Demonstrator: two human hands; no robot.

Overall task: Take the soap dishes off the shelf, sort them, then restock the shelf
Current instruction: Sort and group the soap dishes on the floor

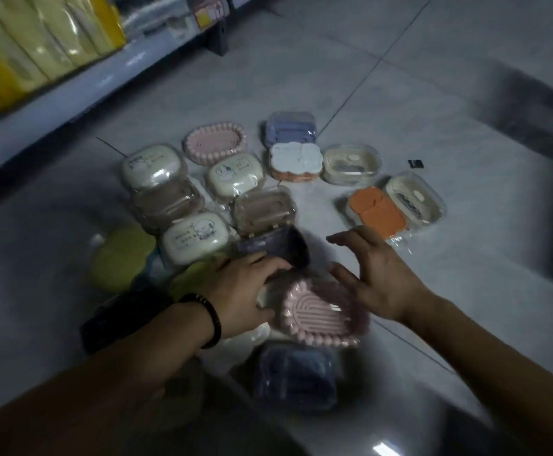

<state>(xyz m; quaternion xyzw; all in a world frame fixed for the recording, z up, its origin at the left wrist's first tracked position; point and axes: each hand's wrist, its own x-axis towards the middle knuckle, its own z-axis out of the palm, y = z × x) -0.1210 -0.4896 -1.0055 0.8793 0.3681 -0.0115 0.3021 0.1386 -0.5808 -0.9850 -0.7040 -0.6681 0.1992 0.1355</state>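
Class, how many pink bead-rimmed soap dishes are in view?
2. The far pink soap dish lies at the spread's back edge; the near pink soap dish is between the left hand and right hand. Others may be hidden underneath.

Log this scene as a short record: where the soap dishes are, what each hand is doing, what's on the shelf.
place: tiled floor beside a shelf
soap dishes: spread on the floor; cream, brown, pink, purple, orange, green
left hand: fingers curled at the pink beaded dish's left end; grip unclear
right hand: open, fingers spread, at that dish's right side
shelf stock: yellow packs
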